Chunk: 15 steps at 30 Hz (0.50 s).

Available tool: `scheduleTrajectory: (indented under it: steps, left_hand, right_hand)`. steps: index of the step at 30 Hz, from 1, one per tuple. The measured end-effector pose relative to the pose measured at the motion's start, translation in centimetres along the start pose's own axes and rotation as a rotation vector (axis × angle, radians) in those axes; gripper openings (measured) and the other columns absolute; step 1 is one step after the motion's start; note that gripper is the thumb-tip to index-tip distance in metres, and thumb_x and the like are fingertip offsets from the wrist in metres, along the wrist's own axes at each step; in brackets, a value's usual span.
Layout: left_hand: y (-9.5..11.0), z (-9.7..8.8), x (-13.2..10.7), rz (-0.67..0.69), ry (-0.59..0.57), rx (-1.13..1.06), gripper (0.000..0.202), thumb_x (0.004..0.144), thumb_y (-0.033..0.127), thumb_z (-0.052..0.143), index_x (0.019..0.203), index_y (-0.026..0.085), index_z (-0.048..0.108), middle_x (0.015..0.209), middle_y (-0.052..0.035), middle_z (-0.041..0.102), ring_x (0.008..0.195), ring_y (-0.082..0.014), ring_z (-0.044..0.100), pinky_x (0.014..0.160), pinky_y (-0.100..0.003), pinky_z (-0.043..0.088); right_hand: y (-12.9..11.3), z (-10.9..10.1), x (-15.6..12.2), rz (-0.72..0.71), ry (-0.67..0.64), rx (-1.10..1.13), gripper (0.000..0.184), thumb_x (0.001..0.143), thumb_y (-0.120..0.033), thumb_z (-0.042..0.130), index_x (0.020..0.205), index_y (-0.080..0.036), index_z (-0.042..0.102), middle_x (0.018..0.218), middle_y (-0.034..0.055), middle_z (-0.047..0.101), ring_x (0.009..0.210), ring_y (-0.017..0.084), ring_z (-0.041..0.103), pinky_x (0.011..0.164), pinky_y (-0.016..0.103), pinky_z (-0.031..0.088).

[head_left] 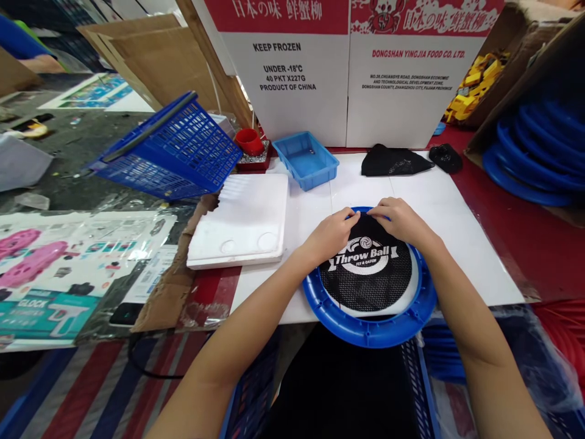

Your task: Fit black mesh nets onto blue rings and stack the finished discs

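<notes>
A blue plastic ring [368, 335] lies over the front edge of the white work surface. Inside it is a round black mesh net [365, 286] printed "Throw Ball". At the ring's far rim my left hand [333, 236] pinches the net's edge between thumb and fingers. Close beside it, my right hand [404, 224] pinches the same far edge. Both hands hide parts of the ring's sides, and a gap shows between net and ring at the near side.
Behind stand a blue tray [315, 177], black mesh pieces [395, 161] and a white carton [301, 110]. A foam block [242, 225] and blue basket [178, 152] are left. Stacked blue rings [525, 171] fill a box at right.
</notes>
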<state>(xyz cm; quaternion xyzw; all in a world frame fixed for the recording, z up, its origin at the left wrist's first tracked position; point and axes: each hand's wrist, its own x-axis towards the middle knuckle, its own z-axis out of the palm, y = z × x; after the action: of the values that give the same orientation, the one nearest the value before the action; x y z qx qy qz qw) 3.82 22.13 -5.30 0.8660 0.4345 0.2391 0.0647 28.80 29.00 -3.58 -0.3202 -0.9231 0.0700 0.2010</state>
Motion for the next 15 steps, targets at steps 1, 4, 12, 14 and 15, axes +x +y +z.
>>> scheduleTrajectory:
  steps: [1, 4, 12, 14, 15]
  left_hand:
    - [0.04, -0.07, 0.02, -0.005, -0.004, -0.004, 0.049, 0.101, 0.003, 0.043, 0.147, 0.012, 0.058, 0.132, -0.0161, 0.065, 0.115, -0.0261, 0.071, 0.102, -0.042, 0.062]
    - [0.18, -0.3, 0.1, -0.02, -0.024, -0.012, 0.05, 0.101, 0.003, 0.043, 0.148, 0.011, 0.058, 0.132, -0.0164, 0.064, 0.116, -0.0262, 0.071, 0.103, -0.042, 0.062]
    - [0.43, -0.42, 0.37, -0.05, -0.047, 0.0, 0.051, 0.098, 0.002, 0.042, 0.145, 0.013, 0.06, 0.13, -0.0147, 0.063, 0.113, -0.0247, 0.07, 0.101, -0.04, 0.062]
    - [0.56, -0.5, 0.49, -0.065, -0.068, 0.025, 0.05, 0.098, 0.002, 0.041, 0.143, 0.012, 0.061, 0.129, -0.0151, 0.063, 0.109, -0.0245, 0.07, 0.099, -0.039, 0.062]
    - [0.63, -0.57, 0.56, -0.072, -0.077, 0.039, 0.049, 0.098, 0.002, 0.041, 0.142, 0.012, 0.061, 0.128, -0.0152, 0.063, 0.108, -0.0243, 0.07, 0.099, -0.039, 0.062]
  right_hand:
    - [-0.03, 0.01, 0.01, -0.002, 0.004, -0.009, 0.031, 0.105, -0.018, 0.056, 0.118, -0.021, 0.084, 0.099, 0.0124, 0.075, 0.092, 0.028, 0.065, 0.085, 0.042, 0.049]
    - [-0.1, 0.1, -0.02, -0.008, 0.011, -0.041, 0.033, 0.106, -0.018, 0.053, 0.12, -0.02, 0.083, 0.1, 0.0132, 0.074, 0.094, 0.028, 0.063, 0.086, 0.043, 0.048]
    - [-0.37, 0.3, -0.01, 0.018, -0.015, -0.093, 0.035, 0.106, -0.018, 0.05, 0.12, -0.02, 0.082, 0.099, 0.0131, 0.071, 0.093, 0.028, 0.059, 0.085, 0.041, 0.044]
    - [-0.49, 0.34, 0.03, 0.02, -0.025, -0.108, 0.036, 0.106, -0.017, 0.049, 0.121, -0.02, 0.082, 0.099, 0.0135, 0.071, 0.092, 0.028, 0.058, 0.084, 0.041, 0.043]
    - [-0.55, 0.36, 0.05, 0.019, -0.029, -0.119, 0.037, 0.105, -0.016, 0.049, 0.122, -0.019, 0.082, 0.099, 0.0137, 0.07, 0.092, 0.028, 0.057, 0.083, 0.041, 0.042]
